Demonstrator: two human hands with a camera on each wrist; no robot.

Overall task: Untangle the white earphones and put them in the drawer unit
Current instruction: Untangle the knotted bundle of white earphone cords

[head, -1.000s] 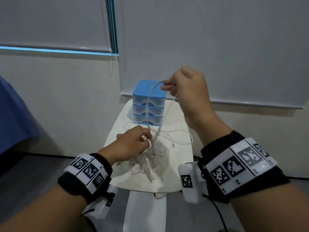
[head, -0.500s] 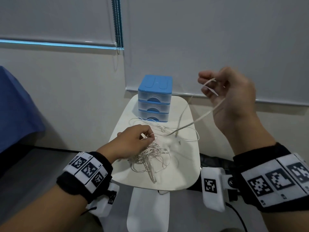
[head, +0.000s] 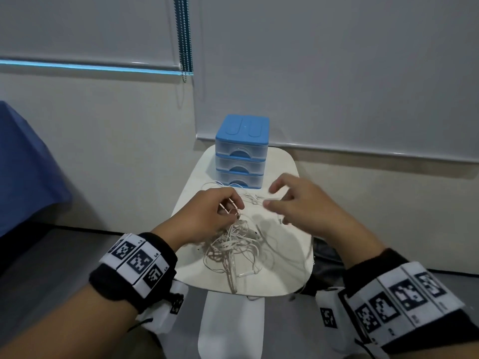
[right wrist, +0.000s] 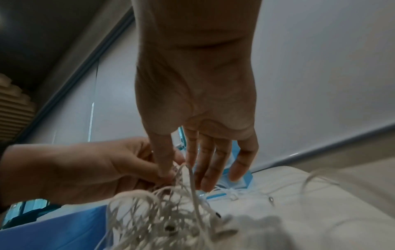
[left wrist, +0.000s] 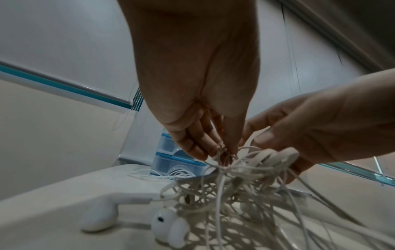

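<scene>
On the small white worktop (head: pixel 290 278), the left hand (head: pixel 207 216) pinches the tangled white earphones (head: pixel 233 250) between curled fingers; the right hand (head: pixel 305 206) hovers spread beside it, before the blue three-drawer plastic unit (head: pixel 241 151).

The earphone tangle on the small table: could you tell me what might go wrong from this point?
1. The left hand pinches strands at the top of the white earphones; pulling there could tighten the knots.
2. Cable loops lie at the near edge of the table, so a tug might drag them off.
3. All three drawers of the drawer unit look closed; the right hand holds nothing.
</scene>
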